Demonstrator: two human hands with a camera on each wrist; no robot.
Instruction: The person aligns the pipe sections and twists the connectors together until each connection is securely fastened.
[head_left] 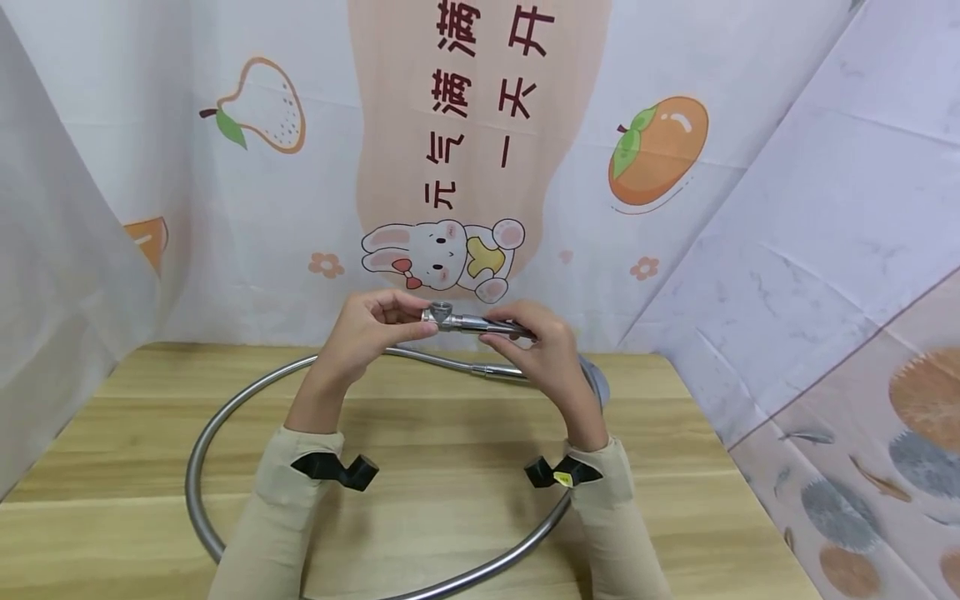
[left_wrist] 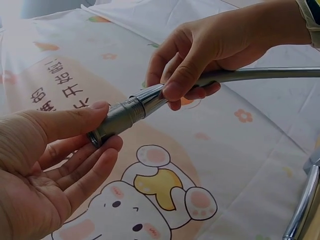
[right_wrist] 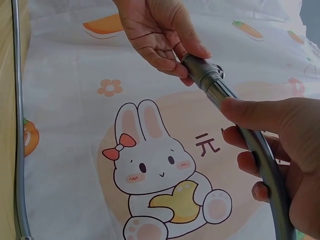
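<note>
Above the table's far edge, my left hand (head_left: 358, 332) pinches a short metal pipe fitting (head_left: 441, 312) with a side outlet between thumb and fingers. My right hand (head_left: 546, 340) holds the chrome end nut (head_left: 472, 323) of a flexible metal shower hose, its thumb on top and fingers curled below. In the left wrist view, the fitting (left_wrist: 119, 121) and the nut (left_wrist: 151, 98) meet end to end in one line. From the right wrist view, the hose (right_wrist: 272, 185) runs back through my right palm.
The rest of the hose (head_left: 197, 479) loops widely over the wooden table (head_left: 442, 454) and passes under both forearms. Behind the right wrist lies a shower head (head_left: 600, 385), partly hidden. A printed cloth (head_left: 285, 242) hangs behind the table.
</note>
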